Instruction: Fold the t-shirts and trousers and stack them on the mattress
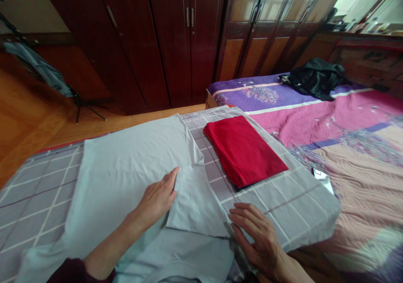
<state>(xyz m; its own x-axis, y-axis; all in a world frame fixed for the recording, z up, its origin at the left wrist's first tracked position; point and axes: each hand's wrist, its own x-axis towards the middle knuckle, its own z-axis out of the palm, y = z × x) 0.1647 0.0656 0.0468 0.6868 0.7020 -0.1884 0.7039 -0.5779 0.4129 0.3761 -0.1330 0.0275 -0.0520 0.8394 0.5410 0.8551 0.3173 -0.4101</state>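
The pale shirt (126, 169) lay spread on the checked cloth (47, 199), its long axis running from the neckline (179, 275) near the person to the hem (135, 130) pointing away, slightly leftward, with a flap (198, 203) folded over its right side. The left hand (160, 192), nearer the shirt's middle, rested at the flap's edge, fingers extended, clamped on nothing; the shirt lay left of the right hand (256, 232), whose grip on the edge could not be determined. Folded red fabric (245, 150) lay beyond, rightward.
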